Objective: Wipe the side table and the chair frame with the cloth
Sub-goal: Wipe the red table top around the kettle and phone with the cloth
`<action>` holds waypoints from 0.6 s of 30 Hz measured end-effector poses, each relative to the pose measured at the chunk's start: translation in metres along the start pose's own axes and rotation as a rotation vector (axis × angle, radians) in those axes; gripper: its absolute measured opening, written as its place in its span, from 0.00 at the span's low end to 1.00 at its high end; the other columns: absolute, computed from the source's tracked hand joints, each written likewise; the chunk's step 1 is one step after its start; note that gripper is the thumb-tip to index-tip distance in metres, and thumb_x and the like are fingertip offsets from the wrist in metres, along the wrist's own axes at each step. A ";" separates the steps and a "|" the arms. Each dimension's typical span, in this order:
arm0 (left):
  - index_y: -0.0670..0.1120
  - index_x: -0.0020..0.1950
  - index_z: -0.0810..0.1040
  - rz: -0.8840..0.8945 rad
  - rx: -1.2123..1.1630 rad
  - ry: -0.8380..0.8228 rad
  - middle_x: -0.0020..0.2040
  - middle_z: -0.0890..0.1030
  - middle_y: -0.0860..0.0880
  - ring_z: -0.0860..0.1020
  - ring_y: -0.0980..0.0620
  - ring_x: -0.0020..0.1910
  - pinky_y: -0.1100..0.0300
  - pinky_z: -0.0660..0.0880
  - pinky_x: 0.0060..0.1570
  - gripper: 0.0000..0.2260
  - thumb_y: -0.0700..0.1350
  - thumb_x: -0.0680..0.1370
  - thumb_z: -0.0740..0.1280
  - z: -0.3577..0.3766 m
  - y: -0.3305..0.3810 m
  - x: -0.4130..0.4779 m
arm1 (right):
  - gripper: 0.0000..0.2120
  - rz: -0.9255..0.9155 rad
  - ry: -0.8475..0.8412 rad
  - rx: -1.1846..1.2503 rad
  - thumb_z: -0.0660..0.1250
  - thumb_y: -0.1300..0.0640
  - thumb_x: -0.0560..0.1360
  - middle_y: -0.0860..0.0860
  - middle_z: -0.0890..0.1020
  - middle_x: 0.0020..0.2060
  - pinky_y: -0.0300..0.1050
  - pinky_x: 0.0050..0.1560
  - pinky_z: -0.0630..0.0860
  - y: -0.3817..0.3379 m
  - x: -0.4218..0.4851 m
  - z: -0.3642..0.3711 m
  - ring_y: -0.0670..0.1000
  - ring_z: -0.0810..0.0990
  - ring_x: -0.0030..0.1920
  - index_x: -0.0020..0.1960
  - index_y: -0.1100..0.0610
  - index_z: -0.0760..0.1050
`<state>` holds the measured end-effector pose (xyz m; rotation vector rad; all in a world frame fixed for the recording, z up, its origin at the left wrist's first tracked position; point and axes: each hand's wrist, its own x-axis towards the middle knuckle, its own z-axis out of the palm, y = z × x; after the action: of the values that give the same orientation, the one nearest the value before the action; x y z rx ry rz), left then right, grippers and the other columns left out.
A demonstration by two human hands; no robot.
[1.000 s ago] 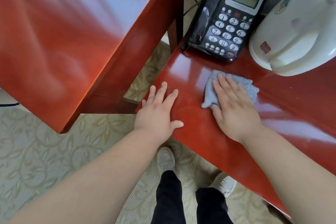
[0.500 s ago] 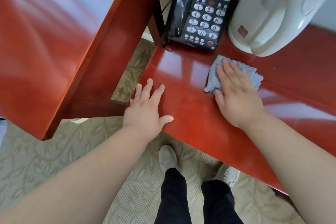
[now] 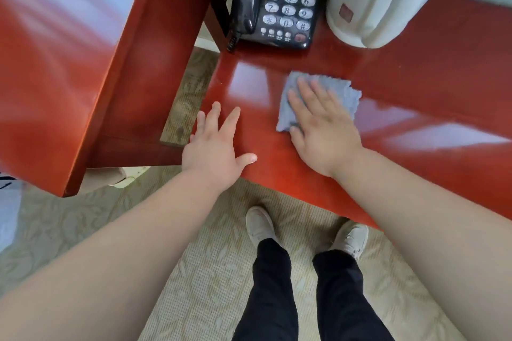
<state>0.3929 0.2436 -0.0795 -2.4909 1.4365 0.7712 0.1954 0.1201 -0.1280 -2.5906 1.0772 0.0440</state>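
Back toward nine o'clock slides the blue cloth (image 3: 345,95), right hand (image 3: 324,133) flat and spread on top, on the counter (image 3: 415,77) at five o'clock of the telephone (image 3: 279,0), left hand (image 3: 213,147) splayed at the near edge: keep pressure even, overlap passes, skirt the telephone.

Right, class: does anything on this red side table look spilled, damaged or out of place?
Nothing stands out. The phone and white appliance sit at the back; the right hand presses the cloth flat.
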 end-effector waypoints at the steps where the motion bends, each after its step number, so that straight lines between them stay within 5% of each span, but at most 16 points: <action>1: 0.61 0.84 0.45 0.002 -0.001 -0.009 0.85 0.41 0.50 0.42 0.43 0.84 0.37 0.65 0.75 0.46 0.66 0.76 0.70 0.000 0.000 0.000 | 0.33 -0.066 -0.011 -0.005 0.59 0.48 0.80 0.55 0.56 0.83 0.57 0.82 0.49 -0.006 -0.026 0.004 0.57 0.51 0.83 0.82 0.57 0.58; 5: 0.65 0.83 0.43 0.020 0.011 -0.045 0.85 0.39 0.48 0.40 0.39 0.83 0.36 0.59 0.78 0.43 0.64 0.77 0.69 0.002 0.003 -0.001 | 0.32 -0.122 -0.022 -0.018 0.61 0.47 0.81 0.52 0.57 0.83 0.57 0.81 0.53 -0.019 -0.123 0.021 0.54 0.51 0.83 0.82 0.55 0.59; 9: 0.64 0.83 0.51 0.022 -0.058 -0.056 0.85 0.40 0.47 0.40 0.37 0.83 0.33 0.51 0.79 0.38 0.56 0.80 0.70 -0.001 0.015 -0.010 | 0.33 -0.134 -0.081 -0.070 0.57 0.41 0.82 0.51 0.55 0.83 0.57 0.82 0.52 0.002 -0.119 0.018 0.55 0.49 0.83 0.83 0.53 0.57; 12: 0.62 0.82 0.58 0.125 -0.092 -0.028 0.85 0.46 0.50 0.43 0.39 0.83 0.33 0.49 0.79 0.35 0.56 0.79 0.71 0.004 0.041 -0.016 | 0.35 0.003 -0.029 -0.083 0.54 0.38 0.81 0.53 0.56 0.83 0.59 0.81 0.52 0.044 -0.066 0.005 0.57 0.50 0.83 0.83 0.54 0.57; 18: 0.62 0.83 0.55 0.287 -0.027 0.024 0.85 0.47 0.53 0.44 0.43 0.84 0.35 0.48 0.80 0.32 0.62 0.82 0.63 0.022 0.112 -0.011 | 0.36 0.331 0.023 -0.045 0.44 0.38 0.80 0.54 0.53 0.83 0.57 0.82 0.45 0.118 -0.005 -0.027 0.60 0.47 0.83 0.84 0.54 0.52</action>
<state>0.2860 0.2019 -0.0796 -2.3491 1.8300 0.8139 0.1069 0.0376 -0.1359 -2.4287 1.5178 0.1177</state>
